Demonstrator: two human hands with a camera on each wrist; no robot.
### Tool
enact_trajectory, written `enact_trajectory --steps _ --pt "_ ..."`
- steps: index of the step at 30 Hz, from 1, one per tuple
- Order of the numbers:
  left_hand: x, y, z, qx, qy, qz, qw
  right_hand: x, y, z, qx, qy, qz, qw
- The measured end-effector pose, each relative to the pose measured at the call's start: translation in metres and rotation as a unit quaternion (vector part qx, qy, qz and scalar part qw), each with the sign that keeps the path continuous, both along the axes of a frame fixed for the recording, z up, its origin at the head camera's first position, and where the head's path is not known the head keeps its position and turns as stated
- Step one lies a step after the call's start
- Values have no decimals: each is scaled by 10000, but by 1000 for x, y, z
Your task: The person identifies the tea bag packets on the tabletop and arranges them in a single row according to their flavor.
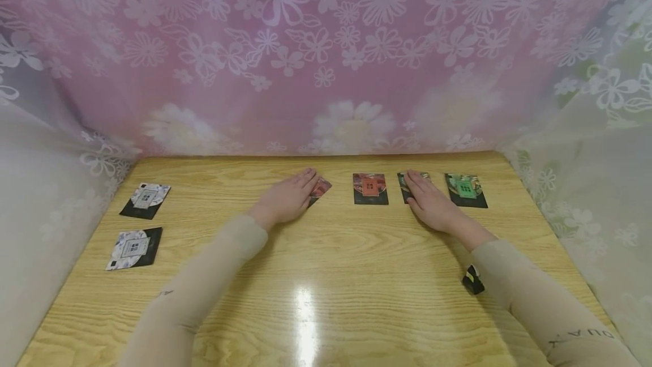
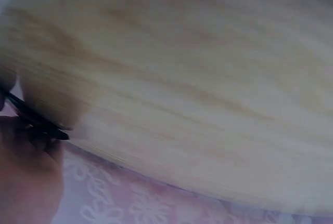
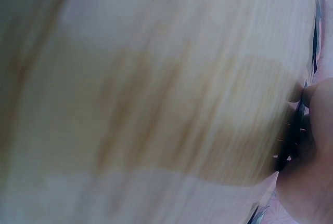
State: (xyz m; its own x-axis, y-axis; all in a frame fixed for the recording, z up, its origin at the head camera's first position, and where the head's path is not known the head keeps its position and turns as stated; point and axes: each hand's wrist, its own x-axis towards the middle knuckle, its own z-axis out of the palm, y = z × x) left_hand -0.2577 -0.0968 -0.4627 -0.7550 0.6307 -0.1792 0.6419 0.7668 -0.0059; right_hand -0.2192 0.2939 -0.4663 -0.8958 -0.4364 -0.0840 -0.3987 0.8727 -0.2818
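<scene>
Both hands work at a row of packets along the far edge of the tabletop [image 1: 356, 276] — the left hand [image 1: 283, 200] over a tilted packet [image 1: 320, 189] at center, the right hand [image 1: 432, 205] covering a dark packet [image 1: 402, 188] right of center. Fingers reach straight; whether either hand pinches cannot be told. A red packet [image 1: 370, 188] lies between, a green packet [image 1: 466, 188] farther right; two white packets [image 1: 145, 201] sit at left. Lining up seems under way — next likely calls for squaring the tilted one.
</scene>
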Motion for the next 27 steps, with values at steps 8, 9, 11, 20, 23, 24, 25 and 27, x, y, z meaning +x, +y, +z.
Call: enact_trajectory --steps 8,9,11,20,23,24,25,27 --pt "6 28 5 -171 65 605 9980 1 -1 1 -22 -39 -7 10000" --pt "6 31 5 -212 77 681 9974 1 -1 1 -16 -37 -10 10000" --pt "7 36 6 -263 107 819 9962 1 -1 1 -13 -35 -13 10000" --pt "4 31 5 -173 136 627 9978 1 -3 1 -14 -34 -38 10000" --pt "3 23 4 -100 119 226 9996 0 -2 0 17 -27 -42 10000" --pt "3 21 4 -102 111 99 9998 0 -2 0 23 -26 -44 10000" --pt "2 19 3 -68 98 -4 9999 0 -1 0 29 -18 -43 10000" --pt "2 17 2 -61 93 -140 9998 0 0 -1 -6 -2 -36 10000"
